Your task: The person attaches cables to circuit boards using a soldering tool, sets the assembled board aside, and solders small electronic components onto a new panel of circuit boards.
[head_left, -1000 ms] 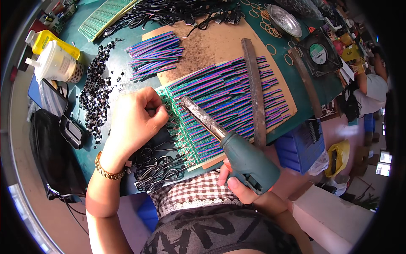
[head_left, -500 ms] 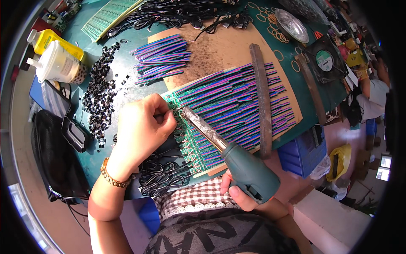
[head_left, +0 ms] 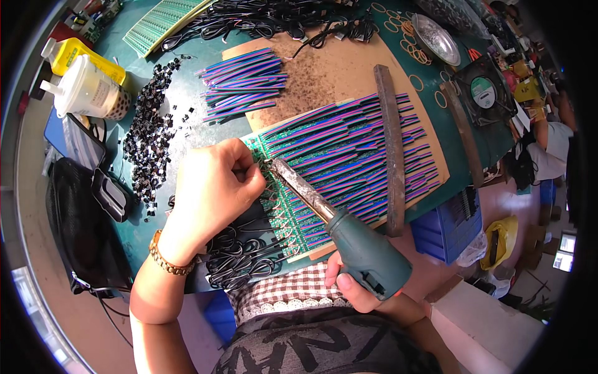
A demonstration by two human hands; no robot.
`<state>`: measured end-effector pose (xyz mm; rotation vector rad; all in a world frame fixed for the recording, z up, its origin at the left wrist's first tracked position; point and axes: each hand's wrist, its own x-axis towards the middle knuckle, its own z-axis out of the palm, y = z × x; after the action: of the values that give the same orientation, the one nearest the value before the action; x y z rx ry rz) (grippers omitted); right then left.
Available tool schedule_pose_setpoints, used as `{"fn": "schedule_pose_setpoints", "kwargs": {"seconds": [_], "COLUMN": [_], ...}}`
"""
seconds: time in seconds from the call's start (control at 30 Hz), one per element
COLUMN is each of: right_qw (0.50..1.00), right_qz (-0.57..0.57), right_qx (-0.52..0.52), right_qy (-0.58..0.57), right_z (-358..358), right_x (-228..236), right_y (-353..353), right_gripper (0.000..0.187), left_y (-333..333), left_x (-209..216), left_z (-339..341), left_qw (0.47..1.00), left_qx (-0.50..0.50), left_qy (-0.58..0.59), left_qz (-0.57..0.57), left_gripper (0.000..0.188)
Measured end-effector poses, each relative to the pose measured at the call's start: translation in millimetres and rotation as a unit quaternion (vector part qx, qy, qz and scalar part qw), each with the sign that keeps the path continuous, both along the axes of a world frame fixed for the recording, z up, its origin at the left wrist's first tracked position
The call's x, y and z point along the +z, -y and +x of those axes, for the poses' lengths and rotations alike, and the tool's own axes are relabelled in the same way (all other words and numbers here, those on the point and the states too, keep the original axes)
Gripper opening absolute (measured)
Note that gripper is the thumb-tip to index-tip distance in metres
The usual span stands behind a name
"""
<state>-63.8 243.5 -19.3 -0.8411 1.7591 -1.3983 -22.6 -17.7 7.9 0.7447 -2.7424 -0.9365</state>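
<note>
My right hand (head_left: pixel 356 288) is wrapped around the dark green handle of a soldering gun (head_left: pixel 367 252). Its metal barrel slants up and left, and the tip meets the left edge of a green circuit board panel (head_left: pixel 288 215). Right beside the tip, my left hand (head_left: pixel 218 181) is closed in a pinch; what its fingers hold is hidden. Rows of multicoloured flat wires (head_left: pixel 336 146) run rightward from the panel. A dark metal bar (head_left: pixel 390 149) lies across them. Coiled black cables (head_left: pixel 243 258) sit by the panel's near left edge, under my left wrist.
Small black connectors (head_left: pixel 146 143) are heaped on the left, near a lidded plastic cup (head_left: pixel 90 90) and a yellow bottle (head_left: pixel 84 61). Loose coloured wires (head_left: pixel 243 84) lie behind the panel. Far right stand a metal dish (head_left: pixel 436 38) and a black fan (head_left: pixel 483 92).
The view has shifted slightly, so the table things appear a little further right. Both hands and the soldering gun keep nearly the same position at the panel's edge.
</note>
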Motion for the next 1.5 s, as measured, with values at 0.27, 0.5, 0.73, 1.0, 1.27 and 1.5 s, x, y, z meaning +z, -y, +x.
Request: {"fn": "schedule_pose_setpoints", "kwargs": {"seconds": [0.27,0.5,0.73,1.0,1.27,1.5], "right_qw": [0.987,0.989,0.994,0.989,0.997,0.996], "right_qz": [-0.081,-0.083,-0.071,-0.111,-0.079,-0.072], "right_qx": [-0.052,-0.079,-0.081,-0.094,-0.006,-0.05], "right_qy": [0.129,0.098,0.005,0.038,0.004,0.009], "right_z": [-5,-11,-11,-12,-15,-12], "right_x": [11,13,8,0,-9,-5], "right_y": [-1,0,2,-1,-9,0], "right_gripper": [0.016,0.02,0.019,0.017,0.044,0.022], "left_y": [0,-1,-1,-3,-2,1], "left_x": [2,5,4,3,-3,-2], "left_z": [0,-1,1,3,2,-4], "left_qw": [1.0,1.0,1.0,0.999,0.992,0.978], "left_qx": [-0.002,-0.005,-0.014,-0.028,0.043,0.077], "left_qy": [0.012,0.008,-0.002,-0.012,-0.032,-0.012], "left_qz": [-0.009,0.008,0.008,0.013,0.118,0.193], "left_gripper": [0.012,0.01,0.01,0.008,0.008,0.006]}}
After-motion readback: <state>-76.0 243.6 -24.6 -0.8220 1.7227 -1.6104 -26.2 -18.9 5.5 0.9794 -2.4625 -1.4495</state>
